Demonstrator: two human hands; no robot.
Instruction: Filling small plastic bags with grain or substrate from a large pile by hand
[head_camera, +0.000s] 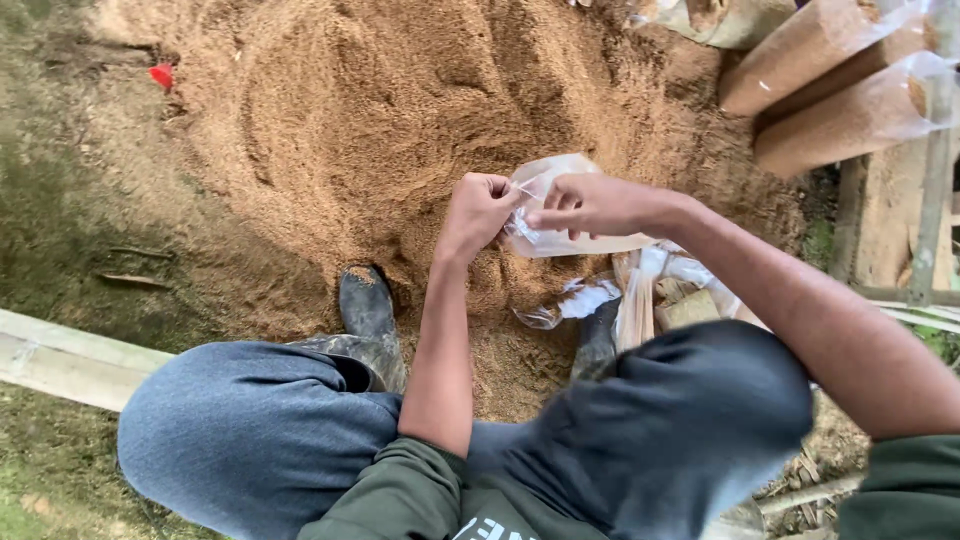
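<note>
My left hand (478, 212) and my right hand (590, 206) meet in front of me over a big heap of brown sawdust (400, 120). Both pinch the rim of a clear plastic bag (552, 180), which looks empty and crumpled. The left hand's fingers are curled tight on the bag's edge; the right hand grips it from the other side. I squat with my knees in blue trousers and dark rubber boots (366, 300) planted at the foot of the heap.
Several packed cylindrical bags of sawdust (840, 90) lie at the upper right. More loose clear bags (580, 300) lie by my right boot. A pale plank (60, 360) runs along the lower left. A small red object (161, 75) sits at the upper left.
</note>
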